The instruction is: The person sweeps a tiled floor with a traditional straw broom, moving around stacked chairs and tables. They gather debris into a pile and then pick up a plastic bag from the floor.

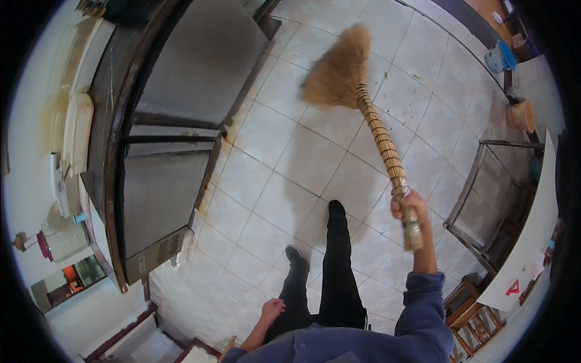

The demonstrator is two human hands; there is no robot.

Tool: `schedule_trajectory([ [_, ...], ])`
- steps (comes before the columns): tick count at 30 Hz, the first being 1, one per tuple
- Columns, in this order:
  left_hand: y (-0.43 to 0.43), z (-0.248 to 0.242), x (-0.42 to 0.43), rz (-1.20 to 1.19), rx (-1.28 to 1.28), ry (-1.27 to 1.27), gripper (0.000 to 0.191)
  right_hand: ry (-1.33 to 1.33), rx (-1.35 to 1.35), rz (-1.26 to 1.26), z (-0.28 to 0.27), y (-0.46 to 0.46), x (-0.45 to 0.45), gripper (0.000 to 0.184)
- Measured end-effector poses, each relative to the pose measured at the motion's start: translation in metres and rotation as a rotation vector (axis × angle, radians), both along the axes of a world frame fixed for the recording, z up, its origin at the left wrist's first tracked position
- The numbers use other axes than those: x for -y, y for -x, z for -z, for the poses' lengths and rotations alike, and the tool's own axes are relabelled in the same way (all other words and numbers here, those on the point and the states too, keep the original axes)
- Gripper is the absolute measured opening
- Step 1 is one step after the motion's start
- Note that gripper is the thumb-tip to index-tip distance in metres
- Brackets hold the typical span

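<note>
My right hand (411,206) grips the taped end of a straw broom's bound handle (385,145). The fan of bristles (340,68) is slightly blurred and lies over the tiled floor (268,199), ahead of my feet. Small bits of debris (404,106) and a green scrap (416,76) are scattered on the tiles to the right of the bristles. My left hand (273,308) hangs beside my left thigh with its fingers curled, and no object shows in it.
A dark-framed cabinet (168,199) stands along the left, with a lidded glass jar (68,240) near it. On the right are a metal frame (467,186), a white tabletop (522,254) and a wooden chair (476,326). Blue (499,56) and orange buckets (522,115) stand farther up.
</note>
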State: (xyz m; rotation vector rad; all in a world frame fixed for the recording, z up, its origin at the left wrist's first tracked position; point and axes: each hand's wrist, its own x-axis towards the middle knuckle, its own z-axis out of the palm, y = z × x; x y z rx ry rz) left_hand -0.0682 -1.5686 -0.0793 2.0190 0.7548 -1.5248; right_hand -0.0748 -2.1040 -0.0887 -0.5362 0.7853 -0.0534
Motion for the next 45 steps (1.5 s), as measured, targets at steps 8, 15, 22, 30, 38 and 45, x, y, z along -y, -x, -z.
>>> schedule_trajectory([
  [8,0.003,0.000,-0.030,-0.060,0.016,0.086,0.021,-0.182,0.073,-0.048,-0.084,0.042,-0.156,0.044],
  [15,0.012,-0.010,-0.067,-0.169,0.074,0.106,0.021,-0.755,0.062,-0.357,-0.117,0.087,-0.267,0.043],
  [22,0.024,-0.017,-0.088,-0.306,0.110,0.029,0.022,-0.755,0.118,-0.998,-0.002,-0.003,-0.365,0.013],
  [30,0.025,-0.024,-0.070,-0.361,0.087,0.041,0.020,-0.776,-0.196,-0.642,0.036,-0.015,-0.282,0.028],
  [38,-0.004,-0.009,0.001,-0.150,0.091,0.249,0.022,-0.283,-0.108,-0.229,-0.042,0.048,-0.085,0.031],
  [45,0.017,-0.018,-0.008,-0.254,0.127,0.159,0.020,0.176,-0.124,-0.095,-0.064,-0.022,-0.098,0.018],
])
